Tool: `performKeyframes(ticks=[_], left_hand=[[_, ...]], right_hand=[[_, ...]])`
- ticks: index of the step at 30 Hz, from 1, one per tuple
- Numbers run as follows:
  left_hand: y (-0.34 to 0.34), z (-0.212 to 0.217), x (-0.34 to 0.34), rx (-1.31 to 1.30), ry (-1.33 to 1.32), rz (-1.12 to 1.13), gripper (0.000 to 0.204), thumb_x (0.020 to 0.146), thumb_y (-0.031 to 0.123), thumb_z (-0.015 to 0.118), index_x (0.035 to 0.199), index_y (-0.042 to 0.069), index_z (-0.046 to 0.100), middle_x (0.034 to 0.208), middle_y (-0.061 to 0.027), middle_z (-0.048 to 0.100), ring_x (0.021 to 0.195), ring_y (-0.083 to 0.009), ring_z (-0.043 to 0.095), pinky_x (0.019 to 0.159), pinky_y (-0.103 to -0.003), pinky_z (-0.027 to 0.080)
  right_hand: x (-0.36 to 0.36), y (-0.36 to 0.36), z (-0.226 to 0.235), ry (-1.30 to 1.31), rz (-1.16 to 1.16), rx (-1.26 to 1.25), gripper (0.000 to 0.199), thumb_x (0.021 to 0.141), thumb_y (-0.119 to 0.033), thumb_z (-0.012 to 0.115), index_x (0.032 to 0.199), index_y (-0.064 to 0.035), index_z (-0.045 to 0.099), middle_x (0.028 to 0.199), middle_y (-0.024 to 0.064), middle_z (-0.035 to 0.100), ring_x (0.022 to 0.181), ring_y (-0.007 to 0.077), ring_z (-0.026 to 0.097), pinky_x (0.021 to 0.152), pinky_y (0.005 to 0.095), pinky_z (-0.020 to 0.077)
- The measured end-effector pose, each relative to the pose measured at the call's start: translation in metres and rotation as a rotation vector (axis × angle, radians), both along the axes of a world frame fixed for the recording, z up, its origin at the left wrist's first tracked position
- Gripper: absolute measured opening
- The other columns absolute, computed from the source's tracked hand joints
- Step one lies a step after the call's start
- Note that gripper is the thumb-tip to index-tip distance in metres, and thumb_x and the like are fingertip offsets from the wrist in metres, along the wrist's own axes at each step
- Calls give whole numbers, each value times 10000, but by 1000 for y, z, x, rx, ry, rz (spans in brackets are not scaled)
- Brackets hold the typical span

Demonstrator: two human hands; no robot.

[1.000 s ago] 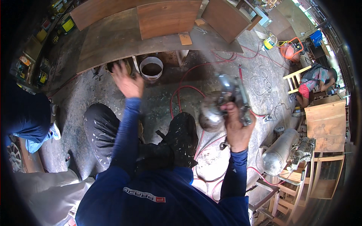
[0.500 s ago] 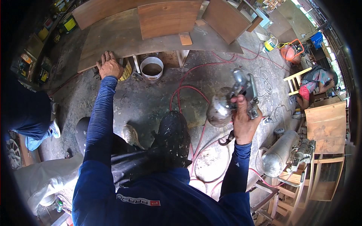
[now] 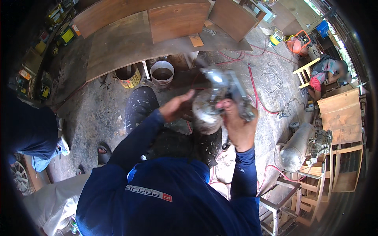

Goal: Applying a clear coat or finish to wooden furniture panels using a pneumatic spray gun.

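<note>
head view: a shiny metal spray gun with round cup (image 3: 214,104) is gripped by the right hand (image 3: 236,126), the open-fingered left hand (image 3: 175,107) just beside its cup.

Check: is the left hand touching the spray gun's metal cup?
Cannot tell. In the head view the left hand reaches the metal cup of the spray gun, but motion blur hides any contact.
</note>
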State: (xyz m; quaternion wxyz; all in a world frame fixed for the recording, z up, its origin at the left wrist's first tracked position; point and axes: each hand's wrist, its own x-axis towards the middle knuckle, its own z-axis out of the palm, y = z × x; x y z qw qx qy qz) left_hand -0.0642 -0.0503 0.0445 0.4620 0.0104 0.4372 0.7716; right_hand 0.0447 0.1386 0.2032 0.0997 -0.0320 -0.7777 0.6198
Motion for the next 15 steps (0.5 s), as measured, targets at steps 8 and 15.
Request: performKeyframes(ticks=[8,15], left_hand=[[59,-1,-31,166,-134,-288,480,1032,419,543,1283,14,592,1185,-156,681,1096,-265,663,1009,-470,508],[-41,-3,25,235,-87,65,483,1019,386,566,1382,67,550,1283,-135,648,1188,-293,615,1039,-569,470]], right_hand=[[-7,2,4,119,-354,189,226,981,-197,699,970,27,724,872,36,713,785,108,638,743,273,508],[-16,-16,-3,52,195,86,158,907,-107,768,958,34,716,854,73,745,767,120,681,713,249,519]])
